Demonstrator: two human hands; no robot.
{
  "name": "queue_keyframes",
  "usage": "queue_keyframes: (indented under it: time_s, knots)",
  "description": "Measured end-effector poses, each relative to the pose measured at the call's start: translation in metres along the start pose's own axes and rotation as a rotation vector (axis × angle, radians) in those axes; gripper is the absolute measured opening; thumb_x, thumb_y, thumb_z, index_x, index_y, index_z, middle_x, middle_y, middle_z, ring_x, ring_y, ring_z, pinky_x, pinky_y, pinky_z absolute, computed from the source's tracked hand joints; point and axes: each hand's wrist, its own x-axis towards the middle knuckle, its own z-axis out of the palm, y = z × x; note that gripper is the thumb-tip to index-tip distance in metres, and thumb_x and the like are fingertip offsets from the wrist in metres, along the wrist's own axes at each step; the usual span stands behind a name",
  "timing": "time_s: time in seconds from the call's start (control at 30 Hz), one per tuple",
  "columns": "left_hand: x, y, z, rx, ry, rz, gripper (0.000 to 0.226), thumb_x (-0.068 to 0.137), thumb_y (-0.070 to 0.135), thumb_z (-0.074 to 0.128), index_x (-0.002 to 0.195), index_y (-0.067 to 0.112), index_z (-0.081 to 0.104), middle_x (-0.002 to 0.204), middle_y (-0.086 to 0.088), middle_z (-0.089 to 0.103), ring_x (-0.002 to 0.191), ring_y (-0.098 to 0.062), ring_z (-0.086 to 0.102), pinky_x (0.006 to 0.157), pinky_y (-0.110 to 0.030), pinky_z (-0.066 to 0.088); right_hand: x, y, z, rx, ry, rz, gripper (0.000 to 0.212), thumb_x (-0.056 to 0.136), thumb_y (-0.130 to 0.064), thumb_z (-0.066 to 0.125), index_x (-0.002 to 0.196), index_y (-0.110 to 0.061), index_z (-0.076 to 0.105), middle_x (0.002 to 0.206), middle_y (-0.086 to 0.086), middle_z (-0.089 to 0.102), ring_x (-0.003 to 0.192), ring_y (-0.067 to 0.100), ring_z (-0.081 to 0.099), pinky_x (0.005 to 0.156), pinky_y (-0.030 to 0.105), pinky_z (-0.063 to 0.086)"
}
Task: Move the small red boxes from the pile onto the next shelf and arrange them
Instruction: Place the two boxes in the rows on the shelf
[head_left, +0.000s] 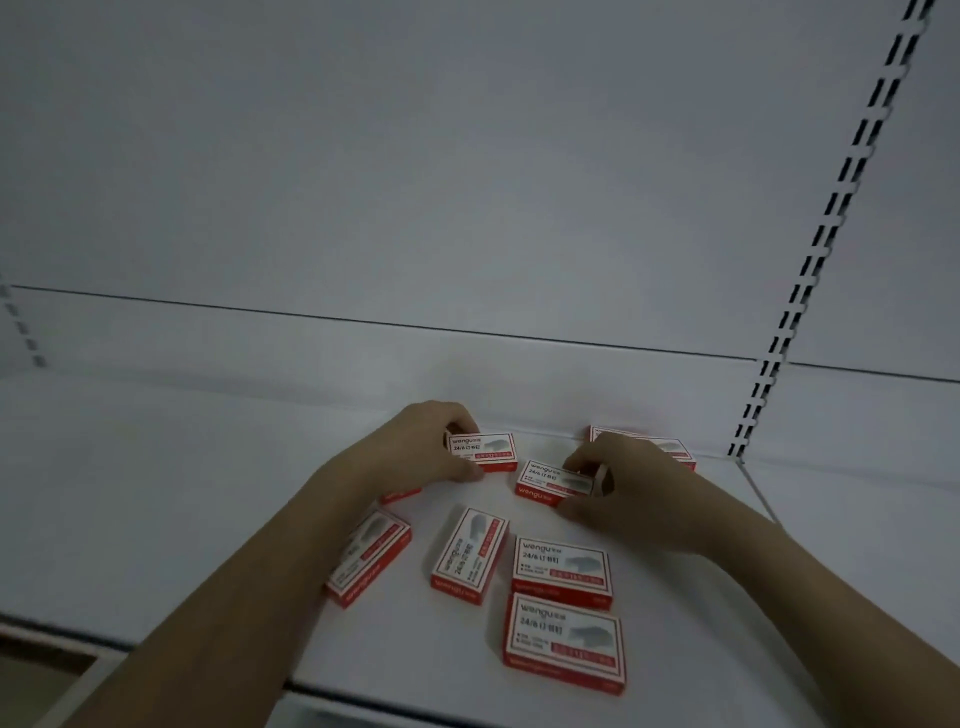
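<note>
Several small red-and-white staple boxes lie scattered flat on a white shelf (156, 493). My left hand (431, 441) grips one box (485, 451) by its left end, near the back panel. My right hand (634, 483) pinches another box (550, 483) at its right end, just right of the first. Behind my right hand a further box (670, 448) rests against the back wall, partly hidden. Loose boxes lie nearer me: one (370, 558) under my left forearm, one (470, 555) in the middle, and two (561, 571) (565, 644) stacked front to back on the right.
The white back panel (467, 182) rises behind the shelf. A slotted upright (810, 260) runs down at the right, with another shelf section (857, 467) beyond it. The shelf's front edge (389, 699) is close to me.
</note>
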Motion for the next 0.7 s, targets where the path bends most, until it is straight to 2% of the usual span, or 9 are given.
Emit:
queue_keyframes:
  time_s: [0.1,0.2,0.27,0.33,0.47,0.63,0.7]
  knots:
    - [0.001,-0.004,0.003,-0.048,0.014,0.038,0.042,0.071,0.035,0.081,0.106,0.029,0.060,0.100,0.014,0.060,0.086,-0.001,0.058,0.070,-0.014,0.045,0.000,0.001,0.006,-0.002,0.035,0.006,0.041,0.086,-0.046,0.064,0.122,-0.026,0.059,0.109,-0.013,0.052,0.094,0.004,0.052,0.080,0.015,0.041]
    - [-0.002,-0.003,0.004,-0.043,-0.006,0.078,0.047,0.071,0.035,0.082,0.112,0.028,0.060,0.102,0.012,0.058,0.088,-0.004,0.057,0.073,-0.017,0.047,0.003,0.003,0.008,0.002,0.035,0.033,0.042,0.085,-0.048,0.064,0.122,-0.030,0.057,0.109,-0.015,0.051,0.092,0.000,0.048,0.077,0.015,0.037]
    - [-0.002,-0.002,0.004,-0.002,0.018,0.110,0.051,0.071,0.033,0.082,0.116,0.029,0.059,0.102,0.012,0.054,0.091,-0.005,0.053,0.074,-0.015,0.043,0.004,0.005,0.010,0.007,0.041,0.038,0.041,0.084,-0.049,0.065,0.121,-0.032,0.057,0.104,-0.018,0.050,0.087,-0.002,0.047,0.075,0.013,0.037]
    - [-0.002,-0.004,0.003,-0.008,0.015,0.108,0.052,0.070,0.032,0.082,0.116,0.031,0.058,0.103,0.012,0.054,0.093,-0.004,0.052,0.073,-0.013,0.041,0.004,0.007,0.011,0.023,0.045,0.042,0.041,0.083,-0.050,0.065,0.120,-0.034,0.057,0.100,-0.022,0.049,0.085,-0.005,0.048,0.075,0.013,0.037]
    - [-0.002,-0.007,0.002,-0.099,-0.014,0.072,0.047,0.070,0.031,0.083,0.110,0.035,0.060,0.102,0.014,0.059,0.087,-0.004,0.059,0.070,-0.014,0.047,0.003,0.008,0.013,0.040,0.062,0.029,0.041,0.082,-0.052,0.066,0.119,-0.036,0.057,0.098,-0.024,0.051,0.086,-0.007,0.050,0.075,0.012,0.041]
    - [-0.003,-0.005,-0.001,-0.124,0.066,0.104,0.043,0.070,0.024,0.083,0.108,0.033,0.065,0.098,0.016,0.062,0.079,0.002,0.061,0.067,-0.008,0.048,0.001,0.008,0.009,0.151,0.171,0.018,0.036,0.077,-0.043,0.072,0.111,-0.036,0.062,0.094,-0.023,0.059,0.085,-0.006,0.057,0.076,0.014,0.049]
    - [-0.004,-0.004,-0.003,-0.144,0.105,0.115,0.046,0.069,0.021,0.084,0.109,0.033,0.066,0.100,0.016,0.064,0.083,0.000,0.062,0.073,-0.013,0.052,0.000,0.012,0.007,0.244,0.228,0.005,0.039,0.076,-0.034,0.076,0.112,-0.035,0.063,0.101,-0.019,0.065,0.085,-0.003,0.062,0.078,0.014,0.052]
